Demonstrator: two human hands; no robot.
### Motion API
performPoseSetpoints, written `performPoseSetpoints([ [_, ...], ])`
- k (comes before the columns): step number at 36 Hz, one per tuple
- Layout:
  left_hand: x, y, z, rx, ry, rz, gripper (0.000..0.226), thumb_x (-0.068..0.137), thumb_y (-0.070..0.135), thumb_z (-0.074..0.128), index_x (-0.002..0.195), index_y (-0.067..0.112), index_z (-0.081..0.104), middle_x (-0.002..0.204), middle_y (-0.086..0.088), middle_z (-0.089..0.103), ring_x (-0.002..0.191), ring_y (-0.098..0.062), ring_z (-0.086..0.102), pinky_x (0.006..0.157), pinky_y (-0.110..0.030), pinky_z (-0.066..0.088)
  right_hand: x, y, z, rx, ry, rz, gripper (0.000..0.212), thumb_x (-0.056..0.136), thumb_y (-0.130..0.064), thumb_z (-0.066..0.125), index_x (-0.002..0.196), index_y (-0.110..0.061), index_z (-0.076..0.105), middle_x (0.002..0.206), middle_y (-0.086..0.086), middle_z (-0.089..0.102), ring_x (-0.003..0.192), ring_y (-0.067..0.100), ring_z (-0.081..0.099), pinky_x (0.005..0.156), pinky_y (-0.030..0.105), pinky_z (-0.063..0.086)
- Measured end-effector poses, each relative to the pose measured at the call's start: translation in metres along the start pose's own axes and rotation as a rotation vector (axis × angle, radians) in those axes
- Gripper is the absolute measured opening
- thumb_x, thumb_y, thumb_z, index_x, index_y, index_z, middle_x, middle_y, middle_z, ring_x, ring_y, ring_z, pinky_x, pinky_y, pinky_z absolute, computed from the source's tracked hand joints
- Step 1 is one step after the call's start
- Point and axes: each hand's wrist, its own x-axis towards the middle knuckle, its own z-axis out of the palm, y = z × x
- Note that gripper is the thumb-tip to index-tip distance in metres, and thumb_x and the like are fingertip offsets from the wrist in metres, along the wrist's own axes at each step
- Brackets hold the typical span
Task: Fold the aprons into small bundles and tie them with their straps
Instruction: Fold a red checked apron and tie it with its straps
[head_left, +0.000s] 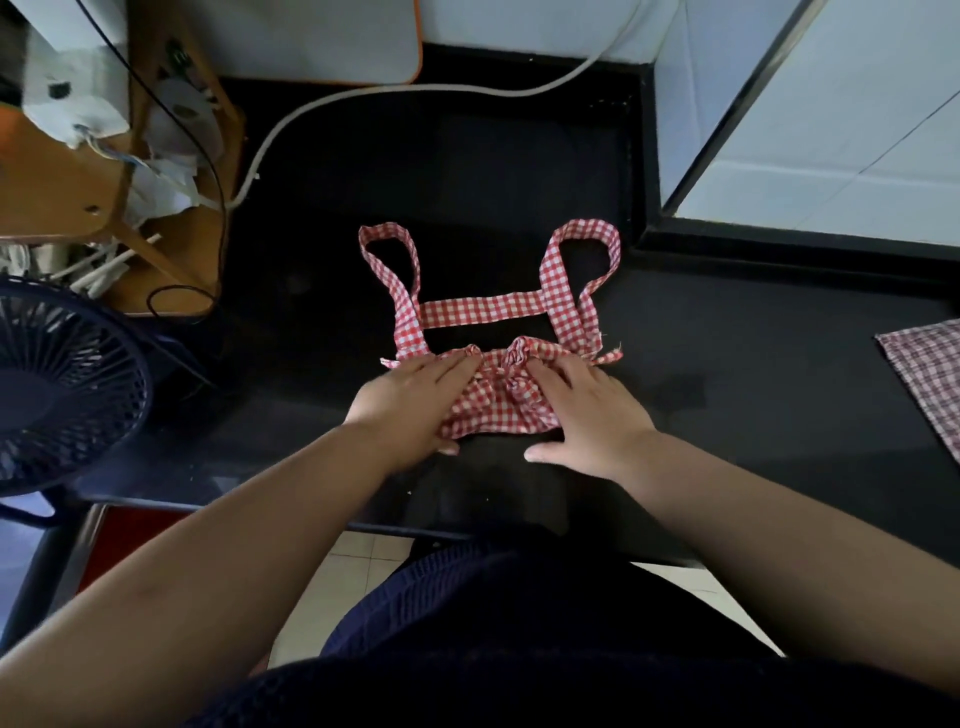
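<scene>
Two hands lay flat on a red-and-white checked apron (498, 410), which sat folded into a small, puckered bundle near the front edge of a black counter (727, 364). The left hand (415, 402) pressed down on the bundle's left half with its fingers straight and together, gripping nothing, its thumb at the near edge of the cloth. The right hand (589, 413) pressed on the right half in the same manner, fingers extended over the fabric and thumb splayed out onto the bare counter. The fingertips of the two hands pointed toward each other at the gathered far edge, close but not touching. The straps (480, 310) were untied and spread on the counter beyond the bundle, with a loop at each side and one flat band running straight across between them. At the far right edge lay a darker plaid cloth (930, 379), well apart from the apron and only partly in view. To the left stood a dark blue fan (67, 384) with a cluttered wooden stand (57, 171) behind it, and a white cable (395, 93) curved across the back of the counter.
</scene>
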Motion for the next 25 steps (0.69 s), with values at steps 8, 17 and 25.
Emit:
performPoseSetpoints([
  [8, -0.008, -0.012, -0.043, -0.575, 0.162, -0.103, 0.048, 0.075, 0.027, 0.078, 0.117, 0.027, 0.054, 0.099, 0.007, 0.064, 0.090, -0.012, 0.062, 0.071, -0.021, 0.044, 0.000, 0.006, -0.042, 0.547, 0.258, 0.049, 0.036, 0.081, -0.017, 0.068, 0.115, -0.015, 0.060, 0.103, -0.003, 0.063, 0.096, 0.016, 0.058, 0.076, 0.021, 0.043],
  [17, -0.009, -0.001, -0.047, -1.462, 0.333, -0.601, 0.030, 0.080, 0.044, 0.072, 0.099, 0.024, 0.061, 0.103, 0.001, 0.069, 0.094, -0.019, 0.067, 0.087, -0.039, 0.055, 0.007, -0.008, -0.052, 1.298, 0.140, 0.261, 0.066, 0.068, -0.044, 0.080, 0.124, -0.023, 0.052, 0.118, -0.007, 0.062, 0.105, 0.013, 0.061, 0.092, 0.035, 0.050],
  [25, -0.016, 0.024, -0.037, -0.971, 0.360, -0.601, 0.083, 0.064, 0.055, 0.081, 0.127, 0.019, 0.041, 0.104, 0.008, 0.053, 0.091, -0.013, 0.054, 0.072, -0.029, 0.046, 0.014, -0.019, -0.043, 1.048, 0.296, 0.395, 0.091, 0.053, -0.072, 0.072, 0.120, -0.014, 0.050, 0.108, -0.005, 0.062, 0.093, 0.014, 0.064, 0.082, 0.035, 0.056],
])
